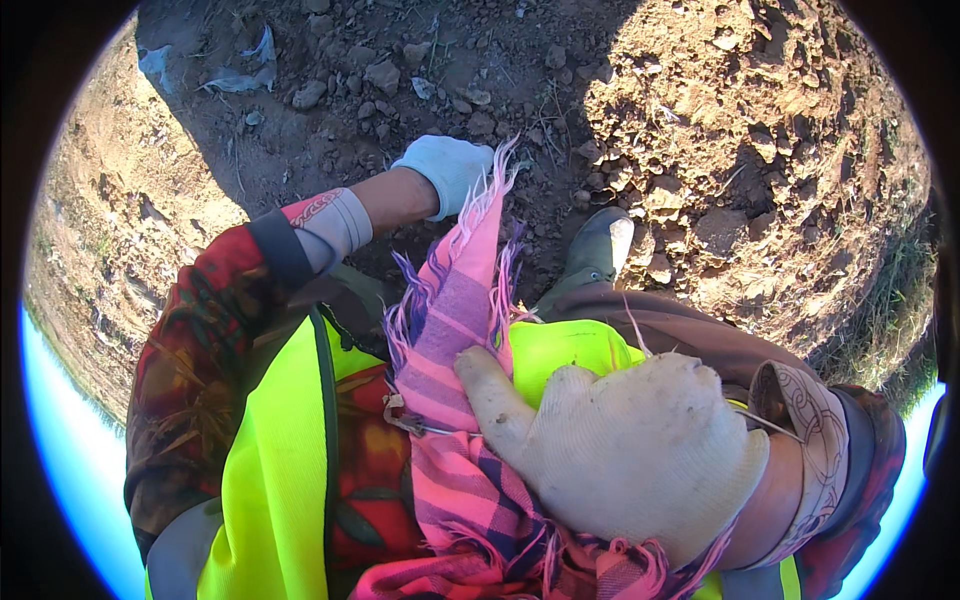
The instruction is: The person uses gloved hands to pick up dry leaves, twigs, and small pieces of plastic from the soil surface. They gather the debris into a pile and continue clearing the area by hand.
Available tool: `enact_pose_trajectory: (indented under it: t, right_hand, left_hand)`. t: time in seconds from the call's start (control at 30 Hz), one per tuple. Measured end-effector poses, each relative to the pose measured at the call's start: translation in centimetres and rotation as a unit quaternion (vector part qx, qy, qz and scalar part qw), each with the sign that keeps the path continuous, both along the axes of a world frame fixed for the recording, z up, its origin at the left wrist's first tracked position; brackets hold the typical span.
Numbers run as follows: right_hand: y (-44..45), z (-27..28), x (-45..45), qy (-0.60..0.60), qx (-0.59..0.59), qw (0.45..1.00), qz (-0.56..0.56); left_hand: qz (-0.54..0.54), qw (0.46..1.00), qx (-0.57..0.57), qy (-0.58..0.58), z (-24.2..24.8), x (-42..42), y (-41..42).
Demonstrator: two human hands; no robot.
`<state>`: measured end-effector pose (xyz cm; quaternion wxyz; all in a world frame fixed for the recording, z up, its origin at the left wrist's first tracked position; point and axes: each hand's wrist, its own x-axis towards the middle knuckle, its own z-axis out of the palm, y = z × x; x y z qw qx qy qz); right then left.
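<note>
My left hand (448, 174), in a white knitted glove, is low over the shaded soil (480, 97) beside the fringed tip of a pink and purple checked scarf (457, 322). Its fingers are curled and face away, so their contents are hidden. Close to the camera, my right hand (637, 457) wears a soiled white knitted glove and covers part of the scarf. The thumb sticks out across the cloth; the other fingers are bent out of sight. A thin wire or cord (442, 430) crosses the scarf and passes behind the right hand.
A yellow high-visibility vest (277, 465) hangs open over a patterned red jacket (217, 315). One dark green rubber boot (592, 251) stands on the soil. Clods (382, 75) and torn plastic film (247, 71) lie ahead. Grass (885, 337) grows at the right.
</note>
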<state>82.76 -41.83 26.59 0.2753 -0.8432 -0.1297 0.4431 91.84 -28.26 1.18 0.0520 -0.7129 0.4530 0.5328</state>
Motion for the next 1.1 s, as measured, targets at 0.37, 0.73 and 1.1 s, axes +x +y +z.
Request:
enact_pose_trajectory:
  t: [0.37, 0.73, 1.1]
  right_hand:
    - [0.4, -1.0, 0.9, -0.017, 0.011, 1.000, 0.009]
    - [-1.3, -2.7, 1.4, -0.001, 0.131, 0.991, 0.040]
    - [-1.8, -2.1, 2.2, 0.100, 0.122, 0.981, 0.115]
  left_hand:
    - [0.104, 0.982, -0.061, 0.149, -0.3, 0.0, 5.6]
    - [0.225, 0.973, 0.038, 0.024, -3.4, -1.7, 3.1]
    - [0.481, 0.818, -0.006, 0.314, -3.3, 2.1, 4.3]
